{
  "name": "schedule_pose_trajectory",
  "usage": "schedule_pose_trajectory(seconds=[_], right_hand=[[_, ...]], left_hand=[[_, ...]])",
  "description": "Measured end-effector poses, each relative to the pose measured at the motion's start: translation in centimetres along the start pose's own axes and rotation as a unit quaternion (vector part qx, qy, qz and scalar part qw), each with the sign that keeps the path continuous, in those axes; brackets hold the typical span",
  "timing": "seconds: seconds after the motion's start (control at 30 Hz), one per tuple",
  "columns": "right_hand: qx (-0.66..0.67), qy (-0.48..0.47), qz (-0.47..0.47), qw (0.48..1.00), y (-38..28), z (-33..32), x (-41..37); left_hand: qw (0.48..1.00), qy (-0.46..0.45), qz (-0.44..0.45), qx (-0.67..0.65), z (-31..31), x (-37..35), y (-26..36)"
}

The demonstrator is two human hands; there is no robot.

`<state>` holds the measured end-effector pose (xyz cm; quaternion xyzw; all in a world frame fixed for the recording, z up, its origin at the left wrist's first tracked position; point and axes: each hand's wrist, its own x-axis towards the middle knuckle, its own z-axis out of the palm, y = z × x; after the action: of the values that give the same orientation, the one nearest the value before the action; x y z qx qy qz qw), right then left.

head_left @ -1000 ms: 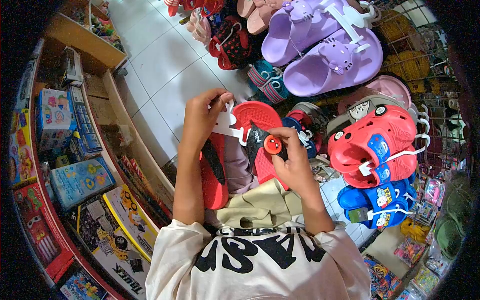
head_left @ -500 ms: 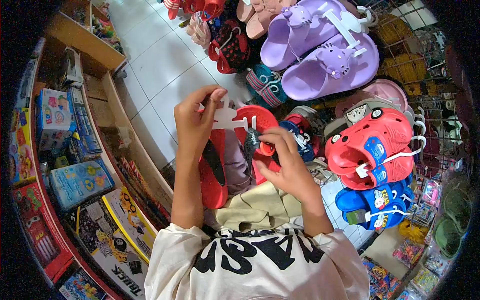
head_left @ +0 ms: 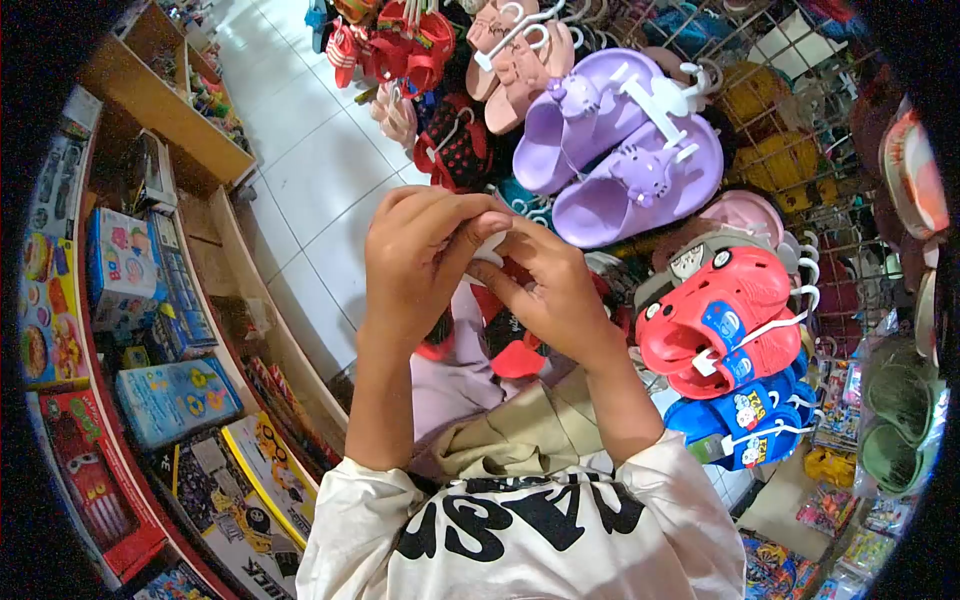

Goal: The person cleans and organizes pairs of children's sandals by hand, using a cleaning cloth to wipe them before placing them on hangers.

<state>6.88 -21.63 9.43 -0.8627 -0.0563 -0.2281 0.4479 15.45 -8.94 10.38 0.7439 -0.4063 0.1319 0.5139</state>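
Observation:
My left hand [head_left: 412, 262] and my right hand [head_left: 553, 285] are brought together in front of my chest. Between them a bit of a white plastic shoe hanger [head_left: 488, 252] shows, and both sets of fingers are closed around it. Below hangs a pair of red and black slippers, mostly covered by my hands; a red sole tip [head_left: 517, 360] sticks out under my right hand. How the slippers are fixed to the hanger is hidden.
On a wire rack [head_left: 770, 60] to the right hang purple slippers [head_left: 640, 190], red clogs [head_left: 715, 320] and blue sandals [head_left: 740, 425]. A shelf with boxed toys [head_left: 180, 400] runs along the left. White floor tiles [head_left: 320, 170] lie between them.
The left hand has shifted right and the right hand has risen to meet it at the hanger. The slippers have turned and dropped mostly behind the hands.

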Motion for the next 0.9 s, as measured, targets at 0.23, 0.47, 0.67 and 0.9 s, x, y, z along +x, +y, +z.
schedule_pose_trajectory(seconds=[0.23,0.47,0.67,0.9], right_hand=[[0.0,0.05,0.041,0.998,0.7,1.3,2.4],[-0.005,0.113,0.048,0.992,2.5,1.2,4.2],[-0.052,0.14,0.041,0.988,2.6,1.4,4.1],[-0.068,0.143,0.059,0.986,3.5,1.4,2.7]], left_hand=[[0.973,0.222,-0.049,-0.039,0.8,-0.3,-1.6],[0.947,0.226,-0.222,-0.058,5.4,-8.5,-6.5],[0.965,0.084,-0.245,-0.024,9.7,-14.1,-7.4],[0.971,0.027,-0.239,0.0,10.5,-14.4,-8.5]])
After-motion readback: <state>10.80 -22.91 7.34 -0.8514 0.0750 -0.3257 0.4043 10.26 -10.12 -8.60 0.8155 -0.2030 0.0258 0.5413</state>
